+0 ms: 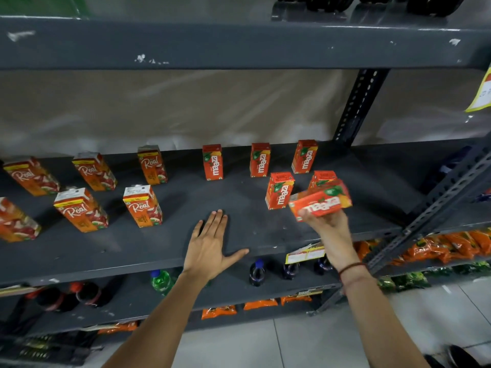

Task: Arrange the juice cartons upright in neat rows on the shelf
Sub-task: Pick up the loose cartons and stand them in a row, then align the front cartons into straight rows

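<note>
On the dark grey shelf (239, 197), several orange Real cartons (143, 205) stand upright in two rows at the left. Three red Maaza cartons (212, 162) stand in a back row at the centre right, and two more (279, 191) stand in front of them. My right hand (326, 221) holds another Maaza carton (320, 201) on its side, just above the shelf and in front of the rightmost front carton, partly hiding it. My left hand (210, 245) lies flat and open on the shelf, fingers spread, between the two carton groups.
An upper shelf beam (239, 46) runs across overhead. A slanted perforated upright (356, 104) and a diagonal brace (430, 208) stand at the right. Drink bottles (256, 273) and orange snack packets (451, 245) fill the lower shelves. A yellow price tag (305, 254) hangs at the shelf's front edge.
</note>
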